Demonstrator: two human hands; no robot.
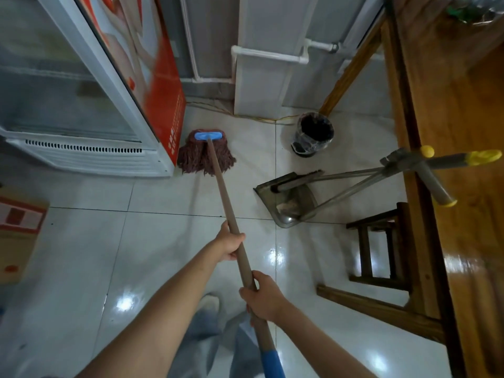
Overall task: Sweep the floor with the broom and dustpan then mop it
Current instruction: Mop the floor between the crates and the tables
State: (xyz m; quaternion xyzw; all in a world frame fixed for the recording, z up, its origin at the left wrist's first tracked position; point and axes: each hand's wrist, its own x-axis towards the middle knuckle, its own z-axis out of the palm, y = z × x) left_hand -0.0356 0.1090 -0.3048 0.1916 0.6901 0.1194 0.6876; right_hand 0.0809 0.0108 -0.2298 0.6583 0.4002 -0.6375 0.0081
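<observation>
Mopping the corner by the fridge [81, 91].
We keep both hands, left [230, 245] and right [263, 296], closed on the mop [206, 156], steering clear of the dustpan [289, 203] at three o'clock.

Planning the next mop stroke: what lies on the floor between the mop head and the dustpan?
Only bare tile floor between mop head and dustpan, per the head view.

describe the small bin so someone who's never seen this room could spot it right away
Find the wooden table on the right and follow its slanted leg down to the floor. The bin stands at its foot: small, round, dark, lined with a clear plastic bag, unlike the flat grey dustpan nearer the person.
</observation>
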